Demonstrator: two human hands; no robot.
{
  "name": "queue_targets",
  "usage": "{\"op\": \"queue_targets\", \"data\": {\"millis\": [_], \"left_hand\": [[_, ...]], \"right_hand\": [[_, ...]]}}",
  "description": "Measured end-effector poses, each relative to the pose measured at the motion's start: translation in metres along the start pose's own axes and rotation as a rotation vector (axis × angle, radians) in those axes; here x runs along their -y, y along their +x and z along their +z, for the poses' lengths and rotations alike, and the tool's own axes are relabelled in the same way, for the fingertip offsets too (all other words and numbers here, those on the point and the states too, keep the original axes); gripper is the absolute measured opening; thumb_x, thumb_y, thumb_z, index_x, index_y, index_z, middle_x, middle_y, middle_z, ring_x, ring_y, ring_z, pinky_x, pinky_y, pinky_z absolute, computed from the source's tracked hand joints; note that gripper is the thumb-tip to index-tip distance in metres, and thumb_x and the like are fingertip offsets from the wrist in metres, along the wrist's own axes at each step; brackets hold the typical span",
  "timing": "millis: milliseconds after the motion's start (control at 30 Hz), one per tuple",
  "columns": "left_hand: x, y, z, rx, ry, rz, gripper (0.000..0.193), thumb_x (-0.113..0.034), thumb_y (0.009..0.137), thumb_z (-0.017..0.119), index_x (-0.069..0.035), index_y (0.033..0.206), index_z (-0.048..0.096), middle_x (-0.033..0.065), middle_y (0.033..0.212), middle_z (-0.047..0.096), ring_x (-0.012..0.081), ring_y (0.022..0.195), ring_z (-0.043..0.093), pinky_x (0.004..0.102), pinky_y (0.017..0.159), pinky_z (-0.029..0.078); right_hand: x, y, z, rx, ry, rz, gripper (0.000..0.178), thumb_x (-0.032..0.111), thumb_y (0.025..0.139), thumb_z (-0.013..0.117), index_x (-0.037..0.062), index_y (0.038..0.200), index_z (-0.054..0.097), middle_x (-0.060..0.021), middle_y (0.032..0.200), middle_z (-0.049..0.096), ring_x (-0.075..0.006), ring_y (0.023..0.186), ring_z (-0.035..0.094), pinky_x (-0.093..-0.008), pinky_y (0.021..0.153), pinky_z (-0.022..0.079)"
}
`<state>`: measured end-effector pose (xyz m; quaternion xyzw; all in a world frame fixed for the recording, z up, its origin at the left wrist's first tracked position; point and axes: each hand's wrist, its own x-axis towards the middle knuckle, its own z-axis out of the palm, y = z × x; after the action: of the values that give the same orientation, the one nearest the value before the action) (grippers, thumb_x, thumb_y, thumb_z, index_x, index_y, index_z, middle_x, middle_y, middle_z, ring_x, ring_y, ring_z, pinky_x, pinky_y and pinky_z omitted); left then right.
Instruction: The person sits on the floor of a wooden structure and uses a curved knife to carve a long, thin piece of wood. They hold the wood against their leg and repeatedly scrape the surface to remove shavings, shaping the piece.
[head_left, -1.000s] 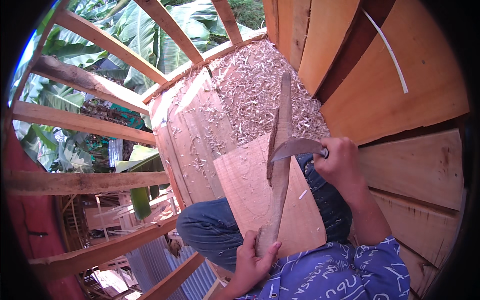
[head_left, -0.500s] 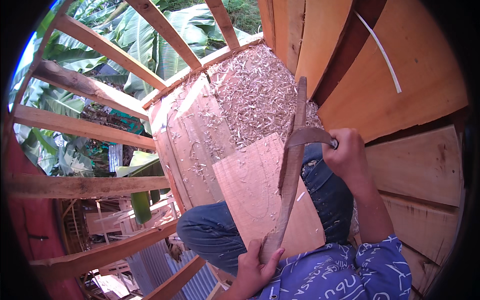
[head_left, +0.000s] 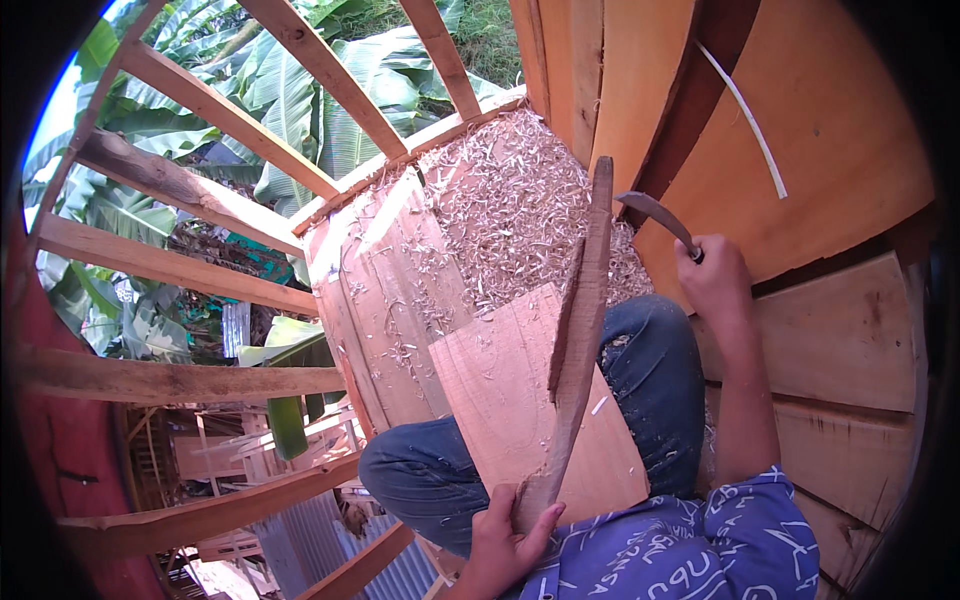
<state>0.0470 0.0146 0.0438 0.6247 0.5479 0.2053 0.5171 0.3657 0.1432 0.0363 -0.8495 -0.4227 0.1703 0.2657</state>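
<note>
My left hand [head_left: 510, 535] grips the near end of a long, rough strip of wood [head_left: 585, 310], which slants up and away from me. A splintered sliver hangs along the strip's left side, partly split from it. In my right hand [head_left: 715, 280] is the handle of a curved knife [head_left: 655, 213], raised to the right of the strip with its blade pointing left and apart from the wood. A flat wooden board [head_left: 500, 365] lies across my lap beneath the strip, with a small pale shaving on it.
Wood shavings [head_left: 520, 210] cover the plank floor [head_left: 400, 300] ahead. Spaced wooden rails [head_left: 200, 270] stand on the left, with banana leaves [head_left: 290, 110] beyond. A wooden plank wall [head_left: 820, 130] rises close on the right, with a thin white strip [head_left: 745, 110] against it.
My right hand has moved the knife rightward, off the wooden strip it was touching or overlapping. My left hand keeps its grip on the strip's near end.
</note>
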Motion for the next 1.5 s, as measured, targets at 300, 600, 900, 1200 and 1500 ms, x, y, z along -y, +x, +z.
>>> {"op": "queue_targets", "data": {"millis": [300,600,900,1200,1500], "left_hand": [[-0.010,0.033,-0.020,-0.039,0.011,-0.022,0.029,-0.017,0.087,0.071,-0.001,0.100,0.051,0.0134,0.067,0.065,0.0247,0.064,0.070,0.0310,0.056,0.051],[-0.002,0.021,-0.013,-0.044,0.338,-0.074,0.025,-0.012,0.083,0.069,-0.001,0.091,0.048,0.0164,0.068,0.060,0.0285,0.059,0.064,0.0365,0.054,0.048],[0.048,-0.025,-0.036,-0.029,0.112,-0.240,0.012,-0.004,0.087,0.058,0.000,0.098,0.056,0.0144,0.079,0.058,0.0255,0.070,0.061,0.0335,0.066,0.047],[0.083,-0.076,-0.027,0.022,0.070,-0.415,0.017,-0.009,0.089,0.059,-0.001,0.102,0.052,0.0249,0.081,0.060,0.0459,0.079,0.060,0.0443,0.067,0.048],[0.100,-0.078,-0.026,0.076,0.039,-0.414,0.017,-0.008,0.089,0.059,-0.001,0.103,0.052,0.0277,0.082,0.060,0.0485,0.081,0.060,0.0464,0.067,0.048]], "right_hand": [[-0.009,-0.044,0.060,0.289,0.666,-0.104,0.030,0.028,0.091,0.063,-0.0017,0.086,0.065,-0.0041,0.060,0.056,-0.0107,0.049,0.049,-0.0315,0.048,0.040],[0.026,-0.075,0.060,0.960,1.146,-0.016,0.041,0.036,0.095,0.061,0.0017,0.116,0.057,0.0056,0.057,0.045,-0.0013,0.044,0.039,-0.0198,0.040,0.030],[0.011,-0.081,0.070,0.645,0.655,-0.296,0.055,0.048,0.096,0.053,-0.0012,0.074,0.065,-0.0071,0.054,0.052,-0.0107,0.050,0.049,-0.0298,0.048,0.038],[0.012,-0.111,0.077,0.598,-0.020,-0.543,0.052,0.051,0.085,0.064,0.0025,0.065,0.061,-0.0173,0.057,0.058,-0.0355,0.054,0.060,-0.0407,0.049,0.047],[0.010,-0.117,0.082,0.541,-0.185,-0.564,0.057,0.055,0.083,0.063,0.0040,0.060,0.056,-0.0156,0.054,0.056,-0.0338,0.050,0.060,-0.0417,0.046,0.047]]}}
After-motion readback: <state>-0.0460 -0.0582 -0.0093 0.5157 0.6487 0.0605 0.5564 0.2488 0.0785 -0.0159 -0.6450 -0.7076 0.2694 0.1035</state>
